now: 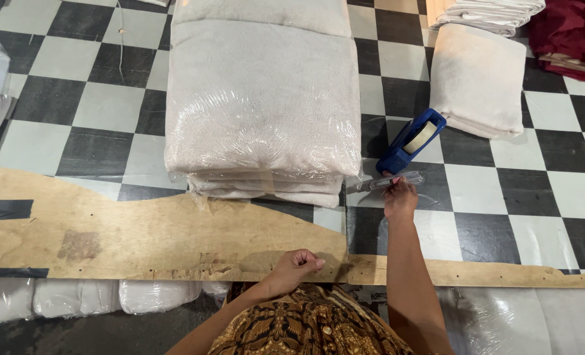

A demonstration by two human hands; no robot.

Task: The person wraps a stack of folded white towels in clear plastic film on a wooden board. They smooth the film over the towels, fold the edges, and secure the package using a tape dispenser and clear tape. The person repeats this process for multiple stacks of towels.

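The fingers (397, 186) of the right hand (399, 199) pinch the loose end of a clear strip of packing tape (384, 182), which runs toward nine o'clock to the edge of the wrapped bundle. The tape comes off a blue plastic tape dispenser (412, 140) with a pale roll, lying just at twelve o'clock of that hand; whether the fingertips also touch its base is hard to make out. The left hand (297, 265) rests on the near wooden edge of the surface (141, 236), its fingers curled loosely inward and holding nothing.

At ten o'clock from the right hand sits a large stack of folded cream towels sealed in clear plastic film (263, 105), on the black-and-white chequered covering (489, 197). At one o'clock lies a smaller folded cream towel (480, 79), unwrapped, with dark red cloth (568, 33) beyond it at the far corner.
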